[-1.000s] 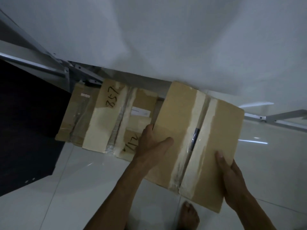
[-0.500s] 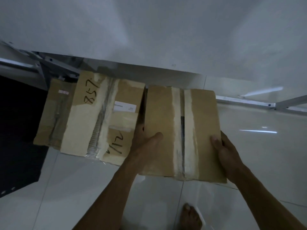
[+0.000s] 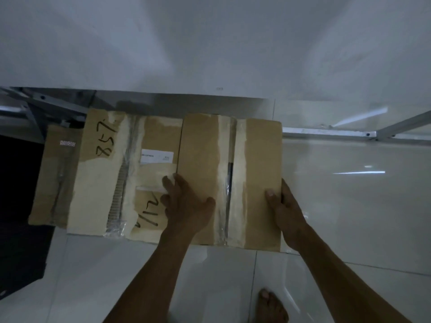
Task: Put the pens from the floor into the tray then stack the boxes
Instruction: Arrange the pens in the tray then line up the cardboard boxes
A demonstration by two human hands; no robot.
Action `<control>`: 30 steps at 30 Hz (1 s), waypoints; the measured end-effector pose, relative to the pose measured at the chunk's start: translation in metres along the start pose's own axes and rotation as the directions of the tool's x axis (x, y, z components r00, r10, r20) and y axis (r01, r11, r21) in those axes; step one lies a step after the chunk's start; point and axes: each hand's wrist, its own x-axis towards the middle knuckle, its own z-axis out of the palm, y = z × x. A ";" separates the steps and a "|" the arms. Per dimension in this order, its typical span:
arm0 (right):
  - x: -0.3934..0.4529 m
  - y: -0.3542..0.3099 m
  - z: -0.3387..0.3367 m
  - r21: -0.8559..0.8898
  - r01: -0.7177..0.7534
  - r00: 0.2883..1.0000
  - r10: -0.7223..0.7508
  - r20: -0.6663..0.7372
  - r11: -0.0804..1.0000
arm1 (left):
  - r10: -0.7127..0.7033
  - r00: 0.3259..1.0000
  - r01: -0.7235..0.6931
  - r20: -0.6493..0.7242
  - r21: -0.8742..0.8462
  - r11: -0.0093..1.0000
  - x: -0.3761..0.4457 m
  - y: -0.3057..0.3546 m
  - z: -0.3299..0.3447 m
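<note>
I hold a brown cardboard box [image 3: 258, 173] with a pale torn tape strip down its middle, one hand on each side. My left hand [image 3: 186, 206] grips its left edge, thumb on top. My right hand [image 3: 283, 210] clasps its right edge. Its left edge lies against a larger box marked "857" [image 3: 105, 164], which has a white label. A third, darker box [image 3: 54, 176] lies further left, partly under the marked one. No pens or tray are in view.
Glossy white floor tiles [image 3: 349, 206] spread to the right and front. A white wall [image 3: 210, 43] rises behind the boxes. Metal frame bars [image 3: 326, 132] run along the wall base at right and left. A dark mat [image 3: 18, 241] lies at left. A bare foot [image 3: 271, 306] stands below.
The held box has swung from tilted to square with the wall and come down beside the "857" box. Both hands kept their grip on its edges.
</note>
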 end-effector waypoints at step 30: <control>-0.059 -0.079 0.016 -0.404 -0.042 0.999 0.026 -0.045 0.914 | 0.228 0.974 -0.216 0.001 0.320 0.923 -0.068 -0.023 -0.007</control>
